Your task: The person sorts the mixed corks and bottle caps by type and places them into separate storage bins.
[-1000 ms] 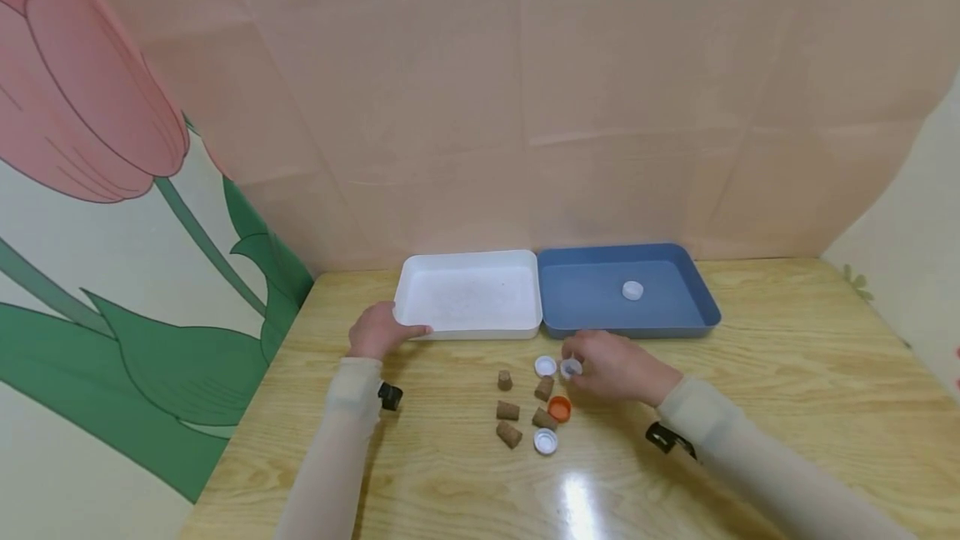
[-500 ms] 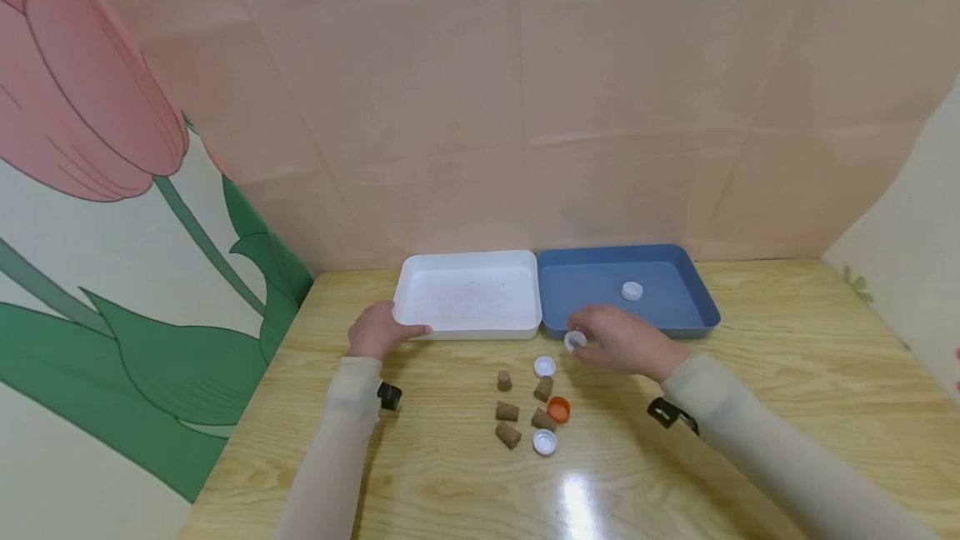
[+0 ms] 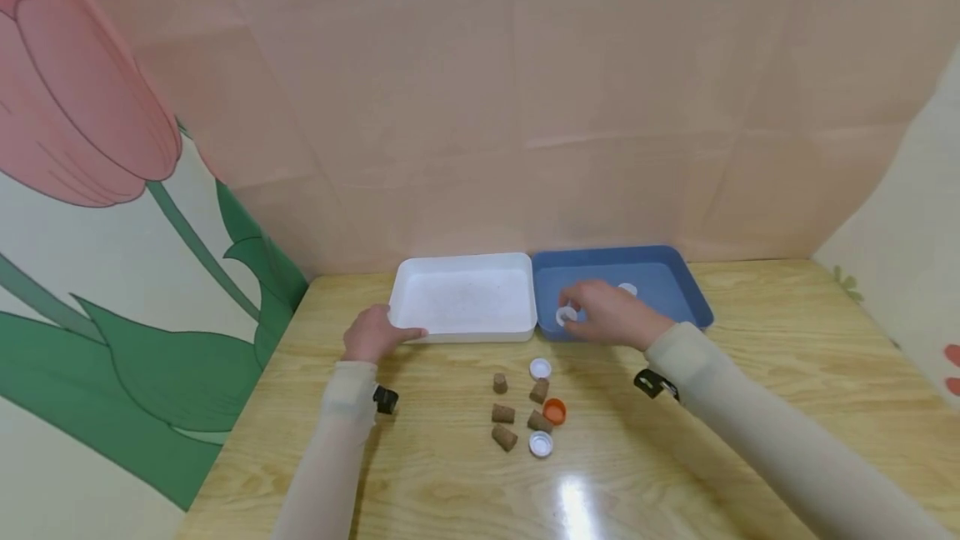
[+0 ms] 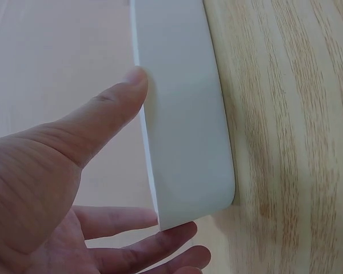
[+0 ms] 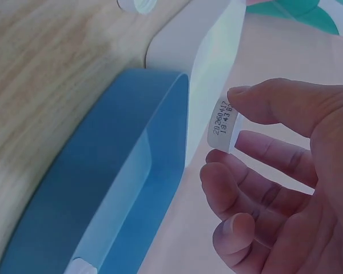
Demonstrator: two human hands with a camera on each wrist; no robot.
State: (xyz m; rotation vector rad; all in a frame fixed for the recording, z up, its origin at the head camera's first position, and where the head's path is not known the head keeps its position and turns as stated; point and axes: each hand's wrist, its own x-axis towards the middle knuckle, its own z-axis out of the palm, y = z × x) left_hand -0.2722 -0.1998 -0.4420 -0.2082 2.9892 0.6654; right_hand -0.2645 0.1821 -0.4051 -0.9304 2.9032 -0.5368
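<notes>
White cap (image 5: pixel 223 124) in the right hand (image 5: pixel 291 208)

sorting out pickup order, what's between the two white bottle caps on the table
In the head view, two cork stoppers lie between the white bottle caps, with an orange bottle cap slightly to the right.

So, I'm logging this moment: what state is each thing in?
right hand, pinching
pinched cap, off the table
left hand, touching white tray
white tray, upright
blue tray, upright, one cap inside
orange cap, open side up
two white caps, on the table
five corks, loose on table
</notes>
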